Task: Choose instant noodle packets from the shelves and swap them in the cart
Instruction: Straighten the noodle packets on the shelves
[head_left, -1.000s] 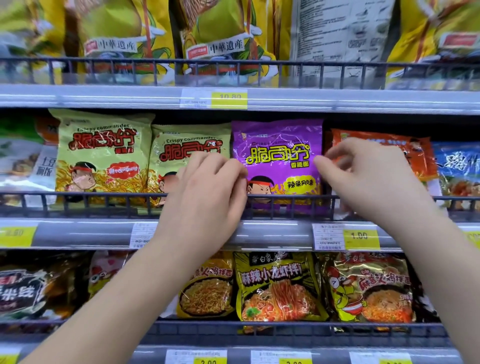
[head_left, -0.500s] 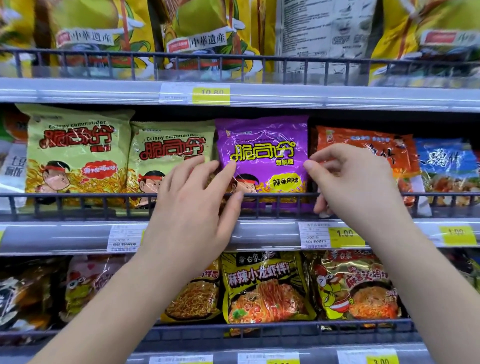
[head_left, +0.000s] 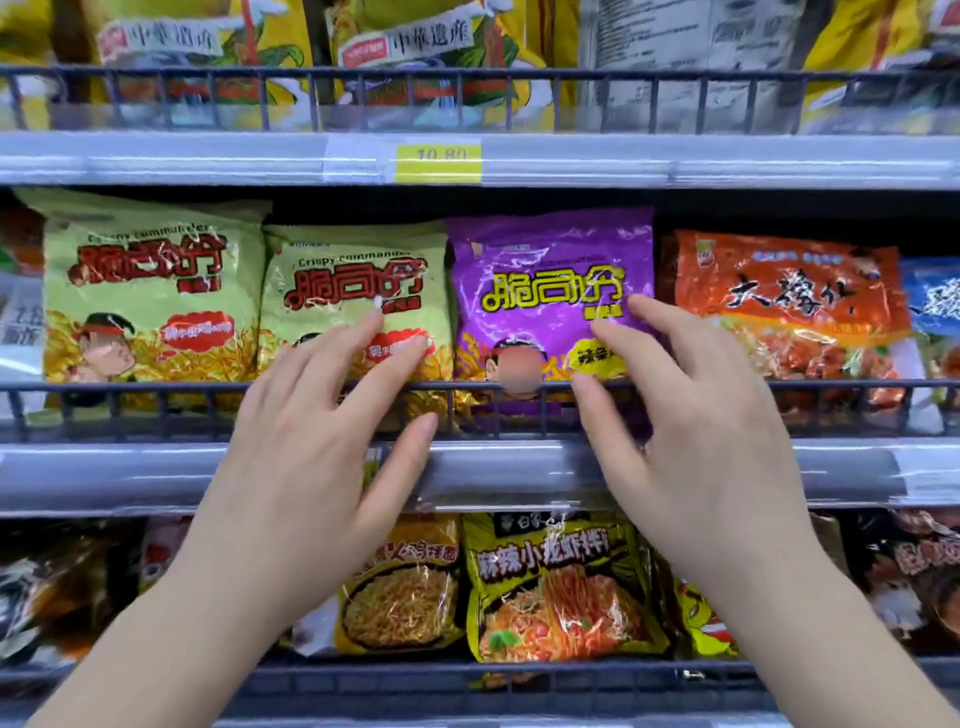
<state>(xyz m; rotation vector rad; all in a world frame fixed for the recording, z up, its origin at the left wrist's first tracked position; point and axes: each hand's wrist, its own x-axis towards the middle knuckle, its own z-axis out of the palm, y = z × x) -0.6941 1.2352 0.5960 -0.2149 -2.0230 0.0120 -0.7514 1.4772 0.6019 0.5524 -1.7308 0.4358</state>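
Note:
A purple noodle packet (head_left: 545, 280) stands upright on the middle shelf behind a dark wire rail (head_left: 156, 410). My left hand (head_left: 322, 441) hovers in front of the rail with fingers spread, over the lower part of a green packet (head_left: 353, 291). My right hand (head_left: 685, 426) is spread too, its fingertips in front of the purple packet's lower right side. Neither hand holds anything. Whether the fingers touch the packets I cannot tell. No cart is in view.
Another green packet (head_left: 145, 291) stands at the left, an orange packet (head_left: 789, 306) and a blue one (head_left: 935, 306) at the right. Yellow bags (head_left: 218, 47) fill the top shelf. Black-and-yellow noodle packets (head_left: 550, 587) line the lower shelf. Price tags (head_left: 439, 163) sit on shelf edges.
Both hands have opened and their fingers spread. My right hand moved left from the orange packet to the purple one. My left hand dropped slightly and shifted left of the purple packet.

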